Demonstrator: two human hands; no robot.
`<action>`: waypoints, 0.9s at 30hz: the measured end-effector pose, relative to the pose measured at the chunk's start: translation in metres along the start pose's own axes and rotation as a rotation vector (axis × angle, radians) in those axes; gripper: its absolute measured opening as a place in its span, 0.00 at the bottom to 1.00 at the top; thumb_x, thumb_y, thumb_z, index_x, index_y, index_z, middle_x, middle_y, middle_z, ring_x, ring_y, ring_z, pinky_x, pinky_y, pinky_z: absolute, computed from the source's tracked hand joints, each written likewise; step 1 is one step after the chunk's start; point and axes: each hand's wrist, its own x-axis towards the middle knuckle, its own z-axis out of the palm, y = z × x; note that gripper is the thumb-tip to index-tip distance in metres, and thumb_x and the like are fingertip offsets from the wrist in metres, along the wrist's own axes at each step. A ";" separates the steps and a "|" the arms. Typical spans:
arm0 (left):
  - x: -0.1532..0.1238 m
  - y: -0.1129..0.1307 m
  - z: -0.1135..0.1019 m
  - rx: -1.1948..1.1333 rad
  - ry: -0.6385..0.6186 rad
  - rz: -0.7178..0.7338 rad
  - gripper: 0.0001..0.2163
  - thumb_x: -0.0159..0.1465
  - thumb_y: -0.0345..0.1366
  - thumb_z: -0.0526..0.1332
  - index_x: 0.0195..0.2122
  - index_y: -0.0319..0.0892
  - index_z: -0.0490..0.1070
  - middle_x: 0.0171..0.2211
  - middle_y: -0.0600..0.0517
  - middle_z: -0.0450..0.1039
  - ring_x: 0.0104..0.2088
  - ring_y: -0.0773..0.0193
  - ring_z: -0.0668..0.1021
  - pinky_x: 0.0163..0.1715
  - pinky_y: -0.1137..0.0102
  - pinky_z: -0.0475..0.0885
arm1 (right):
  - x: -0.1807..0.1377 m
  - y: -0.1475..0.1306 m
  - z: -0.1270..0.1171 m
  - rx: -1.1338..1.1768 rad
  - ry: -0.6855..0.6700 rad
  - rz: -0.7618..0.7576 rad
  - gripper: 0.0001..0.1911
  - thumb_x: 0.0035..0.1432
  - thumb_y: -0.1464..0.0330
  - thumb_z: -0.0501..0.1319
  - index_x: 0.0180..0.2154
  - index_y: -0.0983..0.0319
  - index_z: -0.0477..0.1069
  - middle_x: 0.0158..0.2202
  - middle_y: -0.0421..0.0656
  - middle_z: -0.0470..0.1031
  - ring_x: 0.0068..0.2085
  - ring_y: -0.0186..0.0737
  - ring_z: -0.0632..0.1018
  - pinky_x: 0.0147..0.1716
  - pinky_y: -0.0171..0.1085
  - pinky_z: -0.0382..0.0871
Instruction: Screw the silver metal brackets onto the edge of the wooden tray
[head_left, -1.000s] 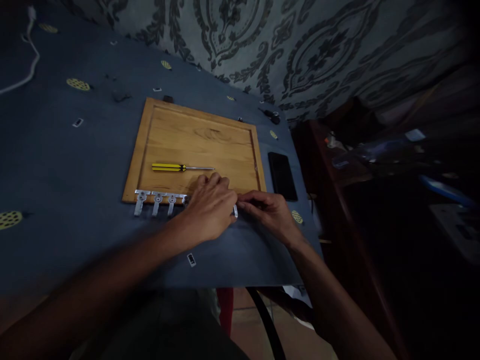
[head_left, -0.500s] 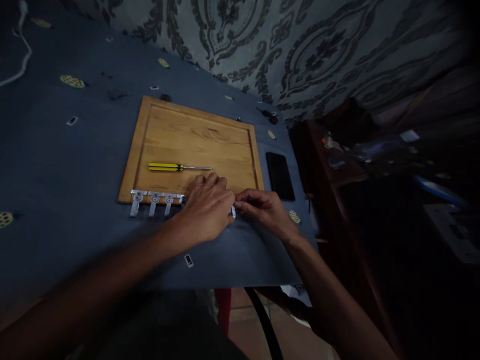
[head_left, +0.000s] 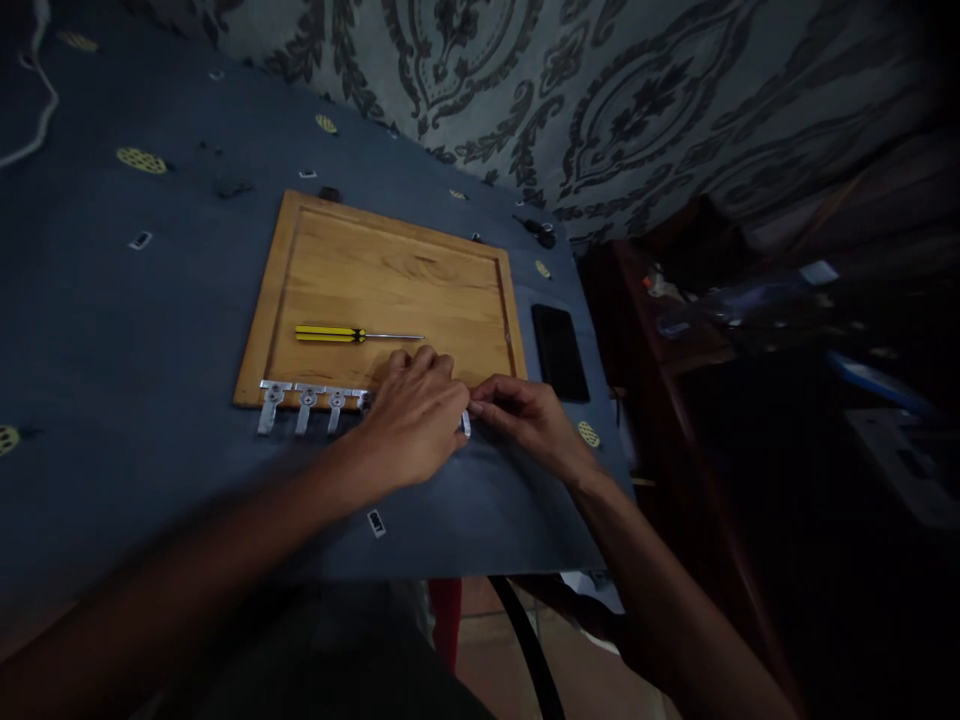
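Low centre of the frame, the left hand [head_left: 416, 418] curls over the silver hook strip [head_left: 307, 408], seemingly steadying it along the framed wooden board [head_left: 367, 260]; its grip I cannot tell. The right hand [head_left: 529, 418] makes a narrow pinch (contents hidden) just beside a protruding hook [head_left: 466, 424]. The yellow-handled screwdriver [head_left: 358, 335] lies above, perhaps parked within reach.

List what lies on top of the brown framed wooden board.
A yellow-and-black-handled screwdriver lies on the board; silvery T-shaped metal pieces overlap its near edge. The left hand covers part of that edge, hiding whatever is beneath.
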 end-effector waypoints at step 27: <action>-0.001 0.001 -0.007 -0.015 -0.050 0.005 0.12 0.68 0.41 0.66 0.46 0.38 0.77 0.53 0.41 0.73 0.60 0.45 0.69 0.59 0.53 0.63 | 0.014 -0.005 -0.010 0.089 -0.203 0.122 0.18 0.54 0.53 0.73 0.33 0.61 0.75 0.29 0.40 0.76 0.30 0.36 0.75 0.32 0.36 0.69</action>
